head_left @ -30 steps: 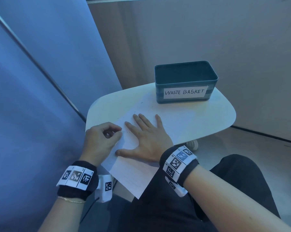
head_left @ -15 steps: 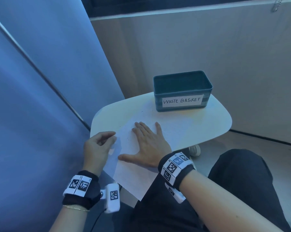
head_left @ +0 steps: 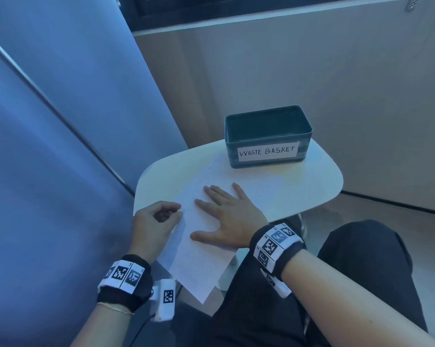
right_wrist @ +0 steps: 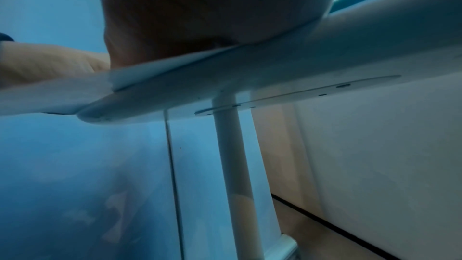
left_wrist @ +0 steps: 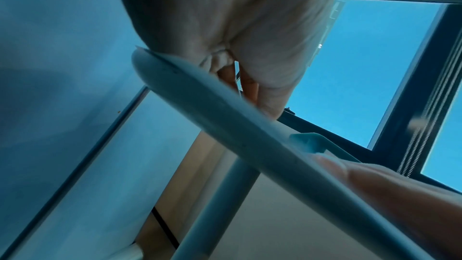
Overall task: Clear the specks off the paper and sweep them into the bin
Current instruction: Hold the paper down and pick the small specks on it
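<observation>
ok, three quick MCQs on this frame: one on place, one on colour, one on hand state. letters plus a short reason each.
1. Where does the bin stand?
A. at the table's far end, beyond the paper
B. on the floor
C. on the person's lap

2. What colour is the bin?
A. red
B. dark teal
C. yellow

3. How does the right hand lie?
A. clenched in a fist
B. flat on the paper, fingers spread
C. gripping the bin

Key: 1 A, the head view shows it on the tabletop past the sheet. 2 B, its walls read dark teal around the white WASTE BASKET label. 3 B, straight fingers press the sheet, while the left hand curls at the sheet's left edge.
</observation>
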